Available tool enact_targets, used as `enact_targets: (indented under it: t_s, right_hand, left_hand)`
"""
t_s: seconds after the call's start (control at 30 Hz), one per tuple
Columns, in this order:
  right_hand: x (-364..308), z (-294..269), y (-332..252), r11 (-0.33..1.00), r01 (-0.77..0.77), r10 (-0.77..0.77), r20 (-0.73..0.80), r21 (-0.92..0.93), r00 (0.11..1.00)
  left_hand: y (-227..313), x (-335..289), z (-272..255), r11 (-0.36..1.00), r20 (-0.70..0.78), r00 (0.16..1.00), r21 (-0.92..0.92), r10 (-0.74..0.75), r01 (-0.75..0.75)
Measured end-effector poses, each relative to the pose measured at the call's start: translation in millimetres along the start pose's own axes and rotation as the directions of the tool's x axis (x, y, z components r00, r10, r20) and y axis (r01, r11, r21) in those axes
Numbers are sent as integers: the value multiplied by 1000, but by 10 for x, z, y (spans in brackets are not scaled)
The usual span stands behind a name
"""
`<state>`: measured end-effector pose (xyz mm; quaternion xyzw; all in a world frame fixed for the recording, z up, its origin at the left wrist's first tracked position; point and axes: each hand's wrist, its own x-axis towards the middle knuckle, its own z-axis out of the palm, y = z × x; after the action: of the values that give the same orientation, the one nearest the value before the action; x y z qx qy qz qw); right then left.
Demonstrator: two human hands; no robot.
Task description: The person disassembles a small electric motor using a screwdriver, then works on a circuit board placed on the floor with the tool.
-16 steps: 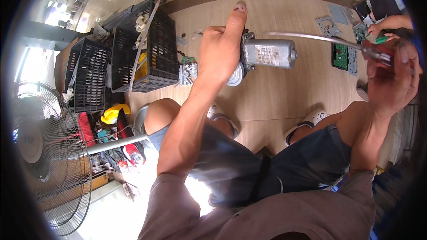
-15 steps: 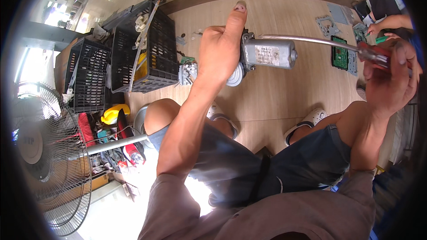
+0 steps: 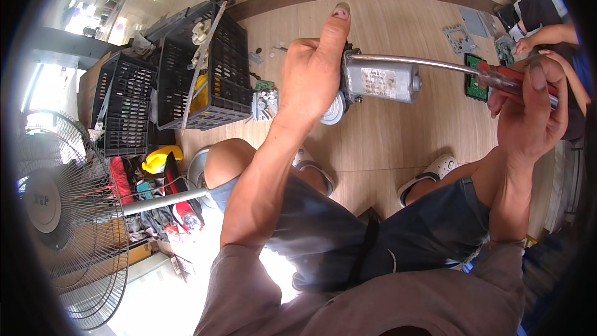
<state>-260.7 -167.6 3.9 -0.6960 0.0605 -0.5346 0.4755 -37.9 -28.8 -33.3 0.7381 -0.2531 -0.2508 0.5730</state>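
My left hand (image 3: 309,84) is closed around the gearbox end of a small electric motor (image 3: 382,81), its thumb pointing up and away. The motor's grey metal can, with a pale label, sticks out to the right of the fist. A round whitish disc (image 3: 334,109) shows below the fist, on the same unit. My right hand (image 3: 532,109) grips the red, partly clear handle of a long screwdriver (image 3: 429,61). Its steel shaft runs leftward above the motor can, and the tip meets the dark edge of the gearbox beside my left fist.
Black plastic crates (image 3: 227,68) stand at left, near a standing fan (image 3: 68,211) and a yellow object (image 3: 163,159). Green circuit boards (image 3: 476,79) and metal plates (image 3: 459,38) lie on the floor at right. Another person's hand (image 3: 538,37) is at the far right.
My right hand has shifted left and slightly down, and the screwdriver's handle is nearer the motor. The shaft's tip now sits closer to the gearbox edge. My left hand has barely moved.
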Motion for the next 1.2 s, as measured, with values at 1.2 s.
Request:
enact_targets:
  t_s: [1.2]
  right_hand:
    - [119,-141,-293,818,-520,575,318,-248,754]
  left_hand:
    - [26,10,-129,928,-135,982,366,133,-76]
